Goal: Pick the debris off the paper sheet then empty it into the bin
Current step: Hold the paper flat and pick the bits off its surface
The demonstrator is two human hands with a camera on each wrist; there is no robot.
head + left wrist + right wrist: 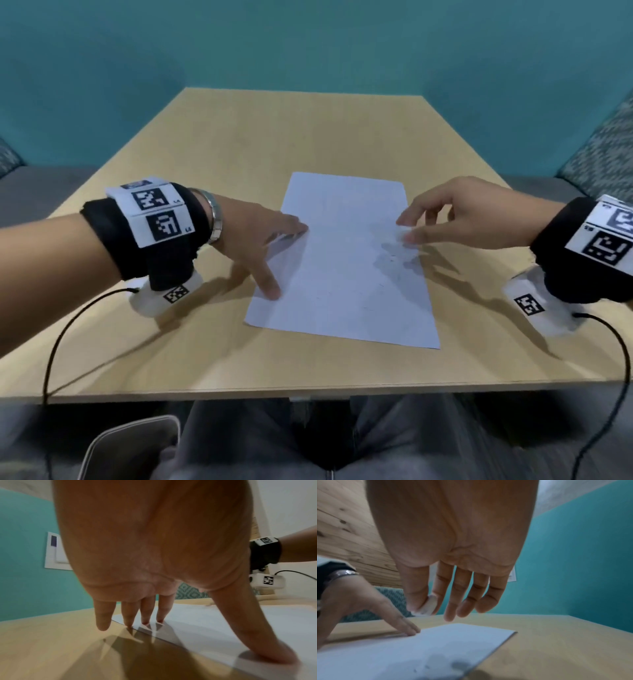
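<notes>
A white paper sheet (342,267) lies flat on the wooden table (239,144). My left hand (286,260) presses on the sheet's left edge, its straight fingers (145,619) and spread thumb (274,651) touching the paper. Hovering just above the right edge, my right hand (406,230) pinches a small white scrap of debris (429,606) between thumb and index finger. A few tiny dark specks (426,667) sit on the paper under that hand. A pale rounded container rim (137,442) shows below the table's near edge at the left.
Cables (58,342) run from both wrist cameras over the table's near edge. Grey bench seats and patterned cushions (603,150) flank the table, and a teal wall (308,44) stands behind. My knees (308,445) are under the table.
</notes>
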